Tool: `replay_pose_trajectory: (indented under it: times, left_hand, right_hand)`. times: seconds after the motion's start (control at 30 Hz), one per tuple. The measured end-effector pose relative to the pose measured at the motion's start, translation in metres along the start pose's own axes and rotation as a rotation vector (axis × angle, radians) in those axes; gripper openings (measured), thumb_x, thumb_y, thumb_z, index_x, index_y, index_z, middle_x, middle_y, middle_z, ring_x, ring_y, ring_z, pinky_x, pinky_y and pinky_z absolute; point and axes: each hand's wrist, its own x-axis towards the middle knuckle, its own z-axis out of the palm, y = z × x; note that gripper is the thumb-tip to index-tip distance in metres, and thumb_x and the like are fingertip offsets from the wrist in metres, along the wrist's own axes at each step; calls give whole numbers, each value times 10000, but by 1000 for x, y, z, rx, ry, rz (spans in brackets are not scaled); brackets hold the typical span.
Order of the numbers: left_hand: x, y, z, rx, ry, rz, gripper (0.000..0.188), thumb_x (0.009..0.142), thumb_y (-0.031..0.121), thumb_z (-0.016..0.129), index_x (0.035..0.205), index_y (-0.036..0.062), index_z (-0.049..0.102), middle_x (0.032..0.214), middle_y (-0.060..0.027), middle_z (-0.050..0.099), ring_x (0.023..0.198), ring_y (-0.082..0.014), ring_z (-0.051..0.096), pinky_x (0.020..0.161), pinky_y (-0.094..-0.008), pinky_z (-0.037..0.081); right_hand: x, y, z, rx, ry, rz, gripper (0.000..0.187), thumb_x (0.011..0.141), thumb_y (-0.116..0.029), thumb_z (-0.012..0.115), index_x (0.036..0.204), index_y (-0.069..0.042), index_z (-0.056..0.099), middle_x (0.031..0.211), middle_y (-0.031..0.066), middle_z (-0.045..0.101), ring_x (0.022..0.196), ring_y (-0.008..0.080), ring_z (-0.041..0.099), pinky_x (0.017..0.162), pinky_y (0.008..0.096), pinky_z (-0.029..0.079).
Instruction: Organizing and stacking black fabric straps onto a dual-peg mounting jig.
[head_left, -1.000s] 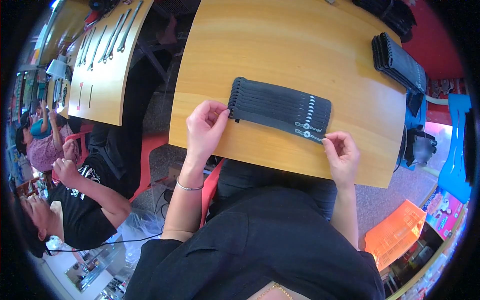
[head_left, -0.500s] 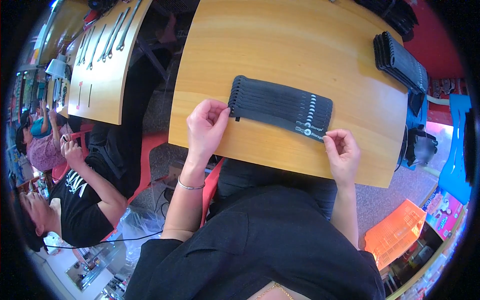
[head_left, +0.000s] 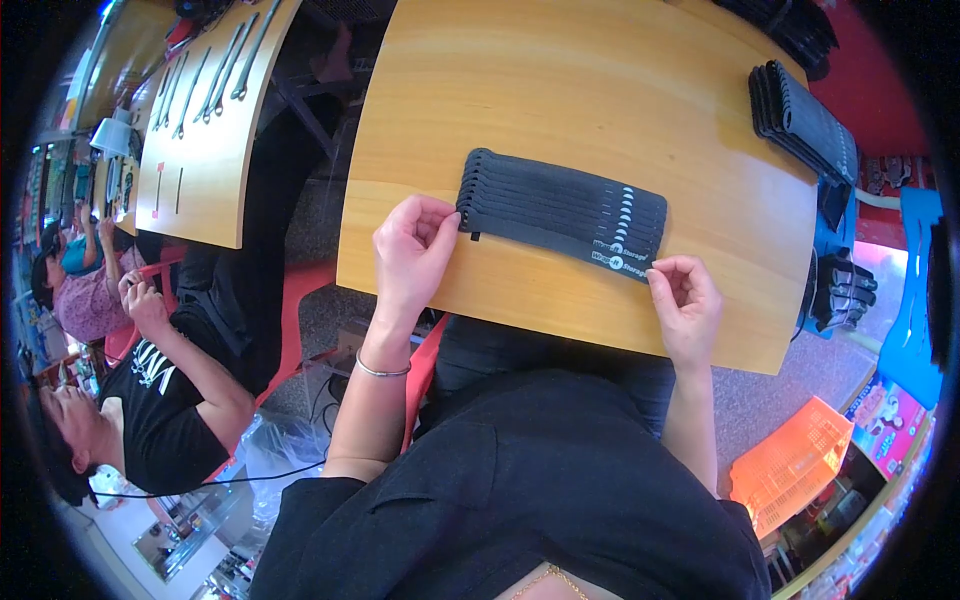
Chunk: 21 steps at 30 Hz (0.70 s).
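Several black fabric straps (head_left: 550, 195) lie on the wooden table (head_left: 560, 80) in front of me, overlapped in neat stepped rows. Their looped, rounded ends line up on the left, and white printing shows near their right ends. My left hand (head_left: 412, 255) pinches the looped left end of the nearest strap between thumb and finger. At that strap's right corner, my right hand (head_left: 686, 305) has thumb and forefinger closed on the edge. The nearest strap is stretched fairly straight between both hands, along the front of the row.
Another stack of black straps (head_left: 800, 125) sits at the table's right edge, with dark items (head_left: 785, 30) behind it. An orange crate (head_left: 792, 468) stands low at right. On the left, a person (head_left: 165, 385) sits near a second table (head_left: 205, 180) with several long straps.
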Motion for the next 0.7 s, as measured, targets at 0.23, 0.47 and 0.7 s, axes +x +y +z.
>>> replay_pose_trajectory:
  times: [0.23,0.47,0.7]
  left_hand:
    - [-1,0,0,6,3,5,36,805,-13,654,803,-13,618,673,-9,608,556,-26,505,499,-184,394]
    - [-1,3,1,-1,13,2,38,805,-18,654,804,-14,616,680,-12,610,558,-29,507,501,-184,397]
    - [-2,4,2,-18,5,-41,46,810,-21,653,808,-16,608,690,-3,597,568,-24,503,501,-177,390]
  right_hand:
    - [1,-1,0,-4,2,2,83,825,-8,677,876,-30,615,741,-39,587,629,10,518,548,159,417]
    - [1,-2,0,-31,11,3,82,816,-8,685,867,-29,623,741,-33,599,625,15,527,542,162,423]
    - [1,-4,-2,-60,15,25,84,810,-17,690,864,-33,628,733,-31,603,619,21,535,537,170,429]
